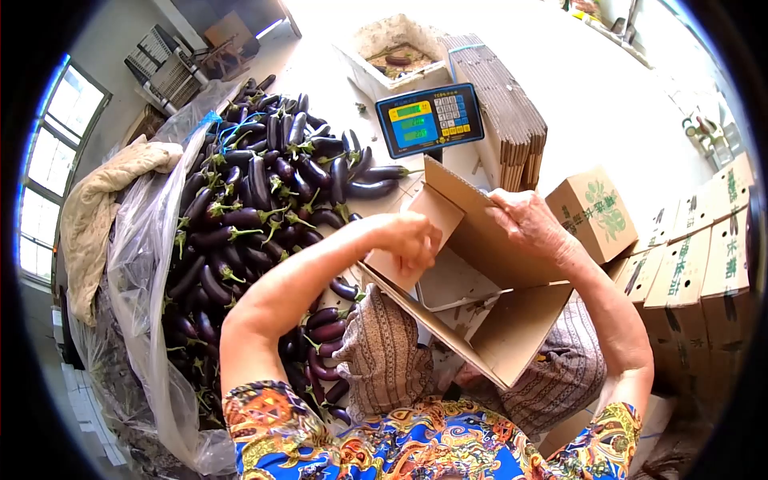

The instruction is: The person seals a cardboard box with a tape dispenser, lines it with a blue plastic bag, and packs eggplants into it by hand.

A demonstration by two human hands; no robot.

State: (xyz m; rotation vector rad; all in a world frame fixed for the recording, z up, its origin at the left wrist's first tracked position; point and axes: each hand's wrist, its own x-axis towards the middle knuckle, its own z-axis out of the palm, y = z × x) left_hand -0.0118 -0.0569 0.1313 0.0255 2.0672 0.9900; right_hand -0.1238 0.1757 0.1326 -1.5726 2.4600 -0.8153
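Note:
An open cardboard box (480,232) stands tilted in front of my lap, its walls spread into a frame. Through its open middle a pale flat surface (456,280) shows. My right hand (528,222) grips the upper right edge of the box, fingers wrapped over the rim. On the left side, my left hand (410,242) is closed with curled fingers against an inner flap (436,212); what its fingertips hold, if anything, is hidden. Just beyond the box stands a scale display (430,120) with a keypad and lit green readouts.
A large heap of eggplants (264,184) lies to the left, edged by clear plastic sheeting (144,320) and a beige cloth (104,208). Flattened cartons (504,112) stand behind the display, beside a white foam bin (392,52). Printed boxes (680,256) are stacked at right.

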